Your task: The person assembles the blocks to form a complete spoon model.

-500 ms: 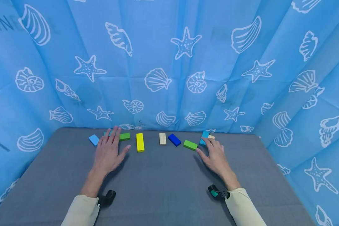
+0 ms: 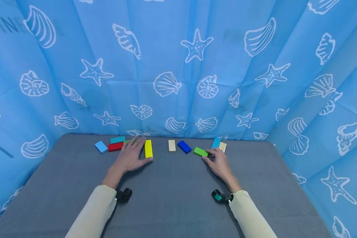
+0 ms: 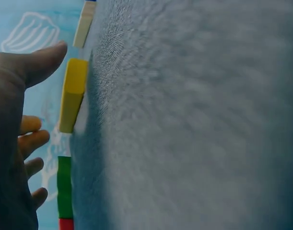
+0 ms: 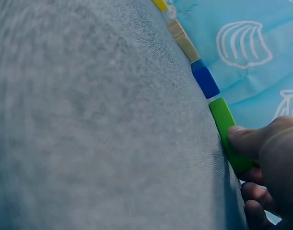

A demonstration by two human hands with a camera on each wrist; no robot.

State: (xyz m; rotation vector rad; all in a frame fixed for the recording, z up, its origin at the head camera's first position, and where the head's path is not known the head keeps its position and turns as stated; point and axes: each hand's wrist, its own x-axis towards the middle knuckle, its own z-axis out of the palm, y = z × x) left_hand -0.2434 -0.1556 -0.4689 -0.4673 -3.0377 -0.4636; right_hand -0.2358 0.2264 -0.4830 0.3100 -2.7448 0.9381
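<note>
My left hand (image 2: pixel 129 158) hovers at the yellow block (image 2: pixel 148 149), its thumb apart from the fingers. In the left wrist view the thumb and loosely bent fingers stand off the yellow block (image 3: pixel 73 96). A second green block (image 2: pixel 125 142) lies partly hidden under that hand, beside a red block (image 2: pixel 115 146). My right hand (image 2: pixel 220 164) pinches one end of the right-hand green block (image 2: pixel 198 151). Its thumb lies on the face of the green block (image 4: pixel 222 113) in the right wrist view, with a fingertip at the far side.
Between the hands lie a plain wooden block (image 2: pixel 172 146) and a dark blue block (image 2: pixel 184 147). A light blue block (image 2: pixel 216 143) and another wooden block (image 2: pixel 222 147) sit beyond the right hand. At far left are a pale blue block (image 2: pixel 101 147) and a teal block (image 2: pixel 118 139). A curtain (image 2: pixel 172 49) hangs behind.
My left hand has moved right, from over the teal and red blocks to the yellow one, uncovering the red block. My right hand has shifted left and taken hold of the green block's end.
</note>
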